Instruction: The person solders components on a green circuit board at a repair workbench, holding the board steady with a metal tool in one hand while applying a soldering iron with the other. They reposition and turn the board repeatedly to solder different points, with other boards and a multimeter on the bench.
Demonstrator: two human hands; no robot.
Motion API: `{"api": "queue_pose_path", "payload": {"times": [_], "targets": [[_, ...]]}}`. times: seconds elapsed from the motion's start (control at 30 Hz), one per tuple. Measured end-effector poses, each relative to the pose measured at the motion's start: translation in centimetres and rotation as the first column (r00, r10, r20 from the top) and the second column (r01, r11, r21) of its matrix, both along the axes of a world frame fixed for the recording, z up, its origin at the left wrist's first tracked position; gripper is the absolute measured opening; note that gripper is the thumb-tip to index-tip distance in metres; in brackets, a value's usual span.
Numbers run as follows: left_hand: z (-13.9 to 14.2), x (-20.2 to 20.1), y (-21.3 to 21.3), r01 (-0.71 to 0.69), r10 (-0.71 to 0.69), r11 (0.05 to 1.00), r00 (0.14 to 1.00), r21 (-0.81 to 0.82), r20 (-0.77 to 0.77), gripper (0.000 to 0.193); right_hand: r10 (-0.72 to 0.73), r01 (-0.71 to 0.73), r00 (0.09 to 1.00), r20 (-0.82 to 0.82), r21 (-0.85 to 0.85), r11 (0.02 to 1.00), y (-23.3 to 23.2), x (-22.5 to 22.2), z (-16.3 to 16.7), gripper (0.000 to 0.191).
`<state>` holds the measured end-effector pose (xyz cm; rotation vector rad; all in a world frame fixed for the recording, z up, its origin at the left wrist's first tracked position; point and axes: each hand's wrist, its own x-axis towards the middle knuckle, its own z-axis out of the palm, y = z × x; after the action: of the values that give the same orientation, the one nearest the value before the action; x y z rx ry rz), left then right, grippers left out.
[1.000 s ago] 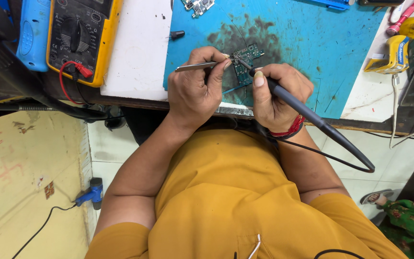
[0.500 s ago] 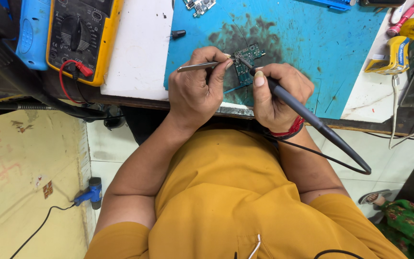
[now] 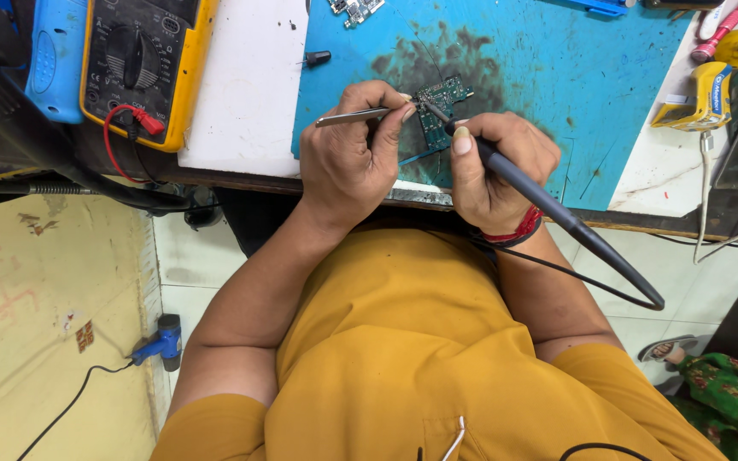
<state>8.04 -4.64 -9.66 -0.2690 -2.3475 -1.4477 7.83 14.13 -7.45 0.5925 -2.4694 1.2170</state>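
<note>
A small green circuit board (image 3: 439, 101) lies on a stained blue work mat (image 3: 557, 77) near the table's front edge. My left hand (image 3: 356, 158) pinches metal tweezers (image 3: 354, 117), whose tips reach the board's left edge. My right hand (image 3: 493, 166) grips a dark soldering iron (image 3: 548, 205) like a pen, its tip touching the board beside the tweezers. The iron's black cable loops down to the right over my orange shirt. Both hands rest close together at the mat's front.
A yellow multimeter (image 3: 143, 64) with a red lead sits on the left, next to a blue case (image 3: 51, 60). A white sheet (image 3: 245, 81) lies beside the mat. Yellow tools (image 3: 702, 98) stand at the right. A blue hot-air tool (image 3: 157, 344) lies on the floor.
Both hands have shifted very slightly on the board; the iron's cable loop has swung a little. Otherwise nothing has moved.
</note>
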Motion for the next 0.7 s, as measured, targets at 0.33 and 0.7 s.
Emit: {"api": "queue_pose_path", "payload": {"times": [0.33, 0.7], "targets": [[0.09, 0.06, 0.03, -0.007, 0.007, 1.0, 1.0, 0.002, 0.012, 0.012, 0.015, -0.014, 1.0, 0.012, -0.007, 1.0, 0.05, 0.0, 0.17, 0.009], [0.13, 0.06, 0.0, -0.002, 0.002, 1.0, 1.0, 0.004, 0.013, 0.012, 0.01, -0.01, 1.0, 0.016, -0.004, 1.0, 0.02, 0.04, 0.18, 0.009]]}}
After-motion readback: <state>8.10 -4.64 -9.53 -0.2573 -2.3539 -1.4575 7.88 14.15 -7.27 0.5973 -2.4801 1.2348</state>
